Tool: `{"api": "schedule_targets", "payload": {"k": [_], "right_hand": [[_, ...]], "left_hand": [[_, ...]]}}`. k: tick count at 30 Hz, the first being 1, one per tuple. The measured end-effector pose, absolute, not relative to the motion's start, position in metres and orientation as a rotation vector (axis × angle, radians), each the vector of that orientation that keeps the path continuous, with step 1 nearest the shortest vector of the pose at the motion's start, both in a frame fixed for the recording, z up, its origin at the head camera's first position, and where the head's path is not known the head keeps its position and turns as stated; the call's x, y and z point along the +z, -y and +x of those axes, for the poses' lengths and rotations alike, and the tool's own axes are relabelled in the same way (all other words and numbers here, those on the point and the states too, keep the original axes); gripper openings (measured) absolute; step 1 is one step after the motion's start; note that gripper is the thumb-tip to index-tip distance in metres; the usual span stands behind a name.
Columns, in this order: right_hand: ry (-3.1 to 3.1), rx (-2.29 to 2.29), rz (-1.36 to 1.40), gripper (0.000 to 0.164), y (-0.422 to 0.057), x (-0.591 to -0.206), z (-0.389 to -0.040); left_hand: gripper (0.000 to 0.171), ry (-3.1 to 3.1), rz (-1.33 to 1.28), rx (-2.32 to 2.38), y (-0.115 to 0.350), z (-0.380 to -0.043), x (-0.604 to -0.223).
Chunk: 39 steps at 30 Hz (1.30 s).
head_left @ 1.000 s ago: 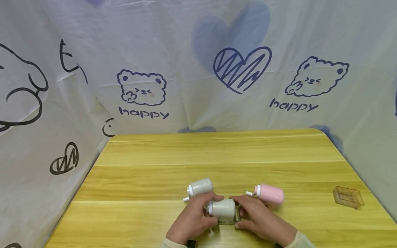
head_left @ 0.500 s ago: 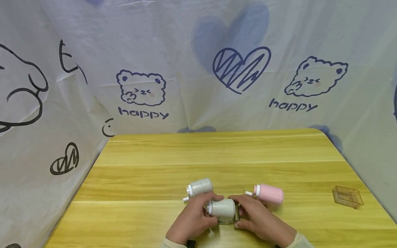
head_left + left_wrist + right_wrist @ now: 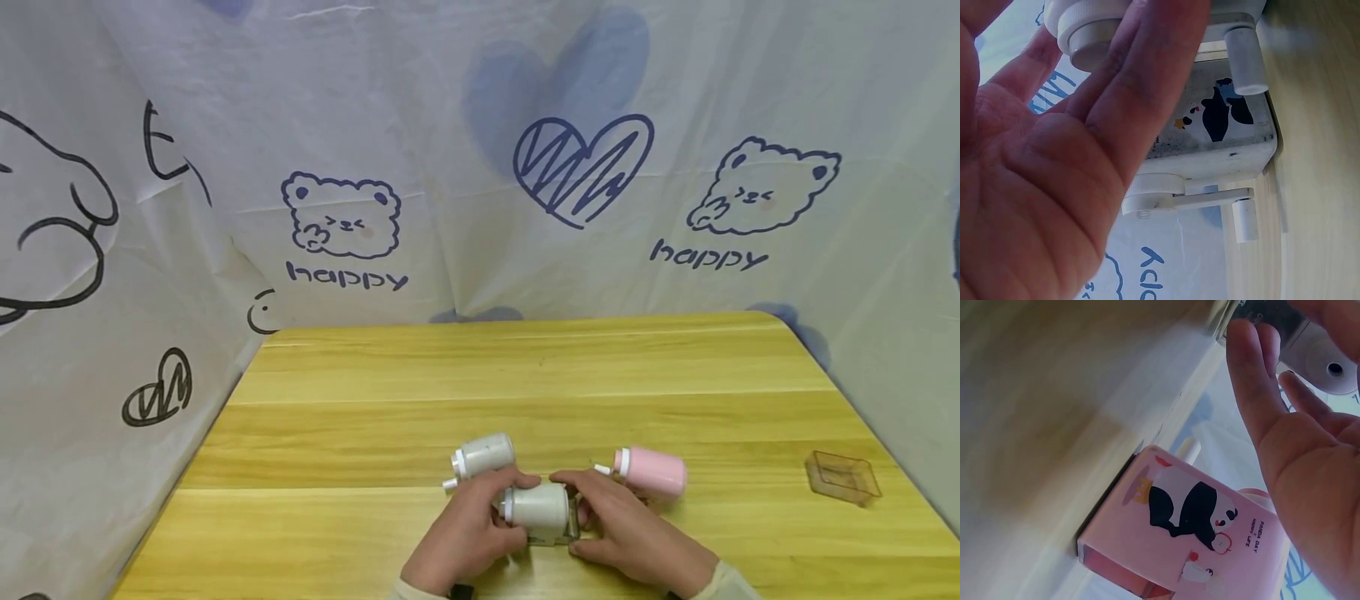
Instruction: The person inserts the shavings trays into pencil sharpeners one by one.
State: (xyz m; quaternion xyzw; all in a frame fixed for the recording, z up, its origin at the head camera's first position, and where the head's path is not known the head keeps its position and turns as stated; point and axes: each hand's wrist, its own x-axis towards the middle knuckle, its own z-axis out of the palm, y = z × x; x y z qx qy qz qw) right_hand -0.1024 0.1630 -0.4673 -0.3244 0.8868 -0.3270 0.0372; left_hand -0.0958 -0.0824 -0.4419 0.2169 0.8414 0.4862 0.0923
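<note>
A pale grey hand-crank pencil sharpener [image 3: 538, 506] lies low between my two hands in the head view. My left hand [image 3: 474, 525] grips its front end, thumb on the near side and fingers on the far side. A tinted clear shavings drawer [image 3: 574, 518] shows at its back end, and my right hand [image 3: 618, 518] pinches it between thumb and fingers. How far the drawer is inside the body is hidden. In the left wrist view the left fingers [image 3: 1154, 75] pass in front of the sharpener's white crank handle [image 3: 1246, 62].
A second grey sharpener [image 3: 487, 452] with a panda print stands just behind my left hand. A pink panda sharpener [image 3: 654, 472] stands behind my right hand, its drawer opening showing. Farther right on the wooden table [image 3: 375, 358] sits a clear brownish drawer [image 3: 842, 477].
</note>
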Motion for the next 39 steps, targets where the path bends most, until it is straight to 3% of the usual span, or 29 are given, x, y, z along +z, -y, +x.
{"api": "schedule_targets", "payload": {"k": [39], "right_hand": [[-2.735, -0.980, -0.968, 0.074, -0.1558, -0.4665, -0.1073]], "left_hand": [[0.051, -2.483, 0.632, 1.441, 0.0818, -0.0967, -0.4418]]}}
